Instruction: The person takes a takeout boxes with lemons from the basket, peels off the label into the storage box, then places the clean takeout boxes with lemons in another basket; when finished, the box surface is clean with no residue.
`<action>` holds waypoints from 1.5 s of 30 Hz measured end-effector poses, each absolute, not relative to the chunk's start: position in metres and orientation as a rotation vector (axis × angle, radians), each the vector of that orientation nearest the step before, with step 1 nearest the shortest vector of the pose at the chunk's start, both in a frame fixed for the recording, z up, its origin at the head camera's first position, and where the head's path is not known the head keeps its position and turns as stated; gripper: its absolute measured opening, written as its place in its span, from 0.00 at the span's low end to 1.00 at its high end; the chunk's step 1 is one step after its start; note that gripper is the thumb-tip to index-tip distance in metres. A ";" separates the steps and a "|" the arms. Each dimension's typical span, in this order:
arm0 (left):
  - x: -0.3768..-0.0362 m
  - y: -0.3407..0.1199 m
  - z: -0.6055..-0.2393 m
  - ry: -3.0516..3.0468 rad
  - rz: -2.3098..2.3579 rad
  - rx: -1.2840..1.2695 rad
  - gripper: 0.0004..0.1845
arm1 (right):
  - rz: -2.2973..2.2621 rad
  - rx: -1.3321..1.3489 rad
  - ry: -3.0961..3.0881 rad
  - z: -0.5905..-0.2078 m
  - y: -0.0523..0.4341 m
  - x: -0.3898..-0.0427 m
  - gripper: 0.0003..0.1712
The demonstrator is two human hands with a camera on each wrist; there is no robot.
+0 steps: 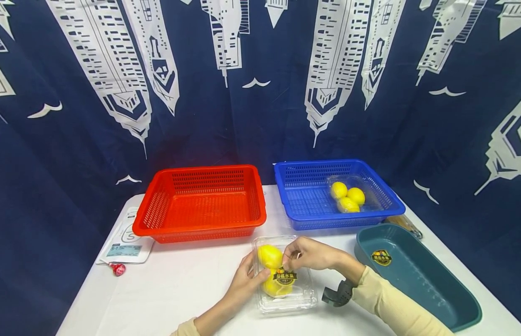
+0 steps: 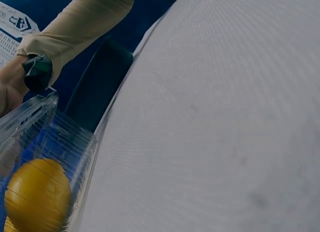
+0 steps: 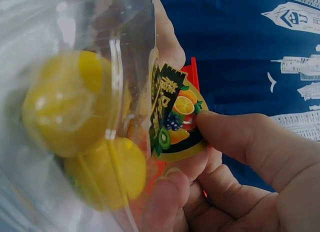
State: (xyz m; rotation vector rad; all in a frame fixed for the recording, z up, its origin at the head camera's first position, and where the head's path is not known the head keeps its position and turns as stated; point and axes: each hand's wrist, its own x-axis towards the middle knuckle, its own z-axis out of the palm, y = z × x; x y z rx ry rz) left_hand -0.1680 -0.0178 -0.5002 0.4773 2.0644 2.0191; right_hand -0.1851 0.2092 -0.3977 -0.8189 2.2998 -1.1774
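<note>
Right hand (image 1: pixel 309 254) pinching the fruit sticker (image 1: pixel 284 276) on the lid of the clear plastic box (image 1: pixel 285 298); in the right wrist view the thumb (image 3: pixel 235 134) presses the sticker's edge while the curled fingers (image 3: pixel 167 202) sit under it against the lid. Left hand (image 1: pixel 247 279) curled against the left side of the box, thumb lying on the lid beside the sticker, steadying it. The box rests on the white tabletop (image 1: pixel 176 289) and holds yellow lemons (image 1: pixel 270 256), seen through the plastic in all three views.

All other positions relative to the box: a red basket (image 1: pixel 201 205) stands behind it to the left, well apart; a blue basket (image 1: pixel 327 193) stands behind it to the right and contains a second clear box with three lemons (image 1: pixel 347 197). A dark teal tray (image 1: pixel 415 275) bearing its own sticker lies to the right, near the right forearm in its beige sleeve (image 1: pixel 394 303). A dark strap (image 1: pixel 337 295) circles the right wrist. Far to the left of the box lie a white printed pouch (image 1: pixel 128 240) and a red wrapped lollipop (image 1: pixel 117 269). A navy curtain with white tower prints (image 1: pixel 260 84) hangs behind the tabletop.
</note>
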 end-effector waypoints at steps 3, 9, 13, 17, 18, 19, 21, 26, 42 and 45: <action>-0.168 -0.018 -0.501 2.064 2.017 0.479 0.42 | -1.182 -0.828 2.300 -0.399 0.210 -0.185 0.06; -0.168 -0.019 -0.500 2.074 2.019 0.490 0.42 | -1.204 -0.837 2.286 -0.401 0.211 -0.186 0.06; -0.168 -0.019 -0.499 2.063 2.024 0.487 0.42 | -1.207 -0.823 2.283 -0.401 0.211 -0.185 0.06; -0.168 -0.018 -0.500 2.045 2.034 0.482 0.41 | -1.200 -0.814 2.281 -0.401 0.212 -0.185 0.06; -0.168 -0.018 -0.501 2.043 2.036 0.483 0.41 | -1.200 -0.813 2.282 -0.401 0.213 -0.185 0.06; -0.168 -0.018 -0.501 2.043 2.035 0.483 0.41 | -1.199 -0.814 2.283 -0.401 0.213 -0.185 0.06; -0.169 -0.018 -0.501 2.044 2.034 0.480 0.41 | -1.204 -0.816 2.284 -0.401 0.214 -0.185 0.07; -0.168 -0.018 -0.502 2.051 2.026 0.465 0.42 | -1.231 -0.809 2.266 -0.402 0.215 -0.185 0.07; -0.167 -0.018 -0.502 2.074 2.013 0.477 0.42 | -1.286 -0.818 2.210 -0.405 0.221 -0.188 0.10; -0.166 -0.018 -0.502 2.092 2.005 0.479 0.42 | -1.341 -0.771 2.192 -0.404 0.224 -0.189 0.11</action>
